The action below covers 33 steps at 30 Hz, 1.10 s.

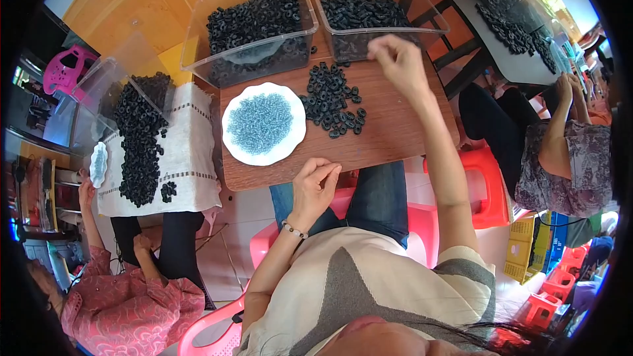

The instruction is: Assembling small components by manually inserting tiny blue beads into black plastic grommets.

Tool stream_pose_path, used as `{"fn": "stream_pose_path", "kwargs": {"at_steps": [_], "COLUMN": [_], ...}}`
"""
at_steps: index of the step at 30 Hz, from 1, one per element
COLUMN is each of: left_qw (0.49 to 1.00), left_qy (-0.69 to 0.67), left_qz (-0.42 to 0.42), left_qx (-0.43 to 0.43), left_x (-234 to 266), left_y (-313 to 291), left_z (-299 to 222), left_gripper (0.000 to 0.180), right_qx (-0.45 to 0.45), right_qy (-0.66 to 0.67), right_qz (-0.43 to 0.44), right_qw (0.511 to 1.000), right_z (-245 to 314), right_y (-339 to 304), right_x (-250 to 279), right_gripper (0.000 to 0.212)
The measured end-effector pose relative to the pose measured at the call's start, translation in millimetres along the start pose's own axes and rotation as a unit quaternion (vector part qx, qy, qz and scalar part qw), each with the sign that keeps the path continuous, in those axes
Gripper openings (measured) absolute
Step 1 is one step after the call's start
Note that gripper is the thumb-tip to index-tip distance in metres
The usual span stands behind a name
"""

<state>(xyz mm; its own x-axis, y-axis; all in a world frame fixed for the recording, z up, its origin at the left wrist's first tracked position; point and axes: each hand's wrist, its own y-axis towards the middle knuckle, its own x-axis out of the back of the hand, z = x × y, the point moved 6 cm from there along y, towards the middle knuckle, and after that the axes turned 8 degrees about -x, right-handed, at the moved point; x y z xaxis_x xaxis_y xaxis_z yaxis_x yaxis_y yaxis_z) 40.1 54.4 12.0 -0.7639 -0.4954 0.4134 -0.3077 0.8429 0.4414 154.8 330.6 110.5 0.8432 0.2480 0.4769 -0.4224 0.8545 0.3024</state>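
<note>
My left hand (314, 188) is at the table's near edge, its thumb and fingertips pinched together. Whatever they may hold is too small to make out. Out by the front rim of the right clear bin (432, 23), my right hand (401, 66) is raised with curled fingers, and I cannot see what is in them. Small black ring-shaped parts (328, 99) lie in a loose pile on the brown table (389, 138). Left of that pile stands a white scalloped plate (231, 148) heaped with small translucent blue-grey pieces (260, 122).
A left clear bin (198, 59) of black parts stands at the table's back. At left, a person in a red patterned shirt (132, 310) sits by a cloth-covered table (191, 151) with more black parts. Another person (560, 165) sits at right, near a red stool (484, 181).
</note>
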Motion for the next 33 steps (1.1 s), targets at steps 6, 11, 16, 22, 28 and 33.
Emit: {"fn": "stream_pose_path", "kwargs": {"at_steps": [6,11,16,22,28,33], "left_qw": [1.0,1.0,1.0,0.999,0.996,0.991], "left_qy": [-0.006,-0.003,-0.02,-0.044,-0.074,-0.115], "left_qz": [0.0,0.003,0.001,-0.02,-0.05,-0.059], "left_qx": [0.007,0.003,0.013,0.025,0.016,0.04], "left_x": [-2,-3,0,9,18,23], "left_y": [3,2,3,10,19,16], "left_z": [1,2,5,-2,-9,-3], "left_gripper": [0.012,0.012,0.012,0.012,0.022,0.025], "right_qx": [-0.055,-0.068,-0.062,-0.11,-0.11,-0.005], "right_qy": [-0.161,-0.21,-0.145,0.033,0.114,0.077], "right_qz": [0.093,0.096,0.114,0.183,0.229,0.264], "right_qw": [0.981,0.971,0.981,0.976,0.96,0.962], "right_z": [-44,-67,-63,-28,-6,31], "right_y": [-49,-54,-59,-91,-122,-134], "right_x": [-38,-52,-53,-48,-52,-60], "right_gripper": [0.019,0.026,0.022,0.021,0.021,0.021]}}
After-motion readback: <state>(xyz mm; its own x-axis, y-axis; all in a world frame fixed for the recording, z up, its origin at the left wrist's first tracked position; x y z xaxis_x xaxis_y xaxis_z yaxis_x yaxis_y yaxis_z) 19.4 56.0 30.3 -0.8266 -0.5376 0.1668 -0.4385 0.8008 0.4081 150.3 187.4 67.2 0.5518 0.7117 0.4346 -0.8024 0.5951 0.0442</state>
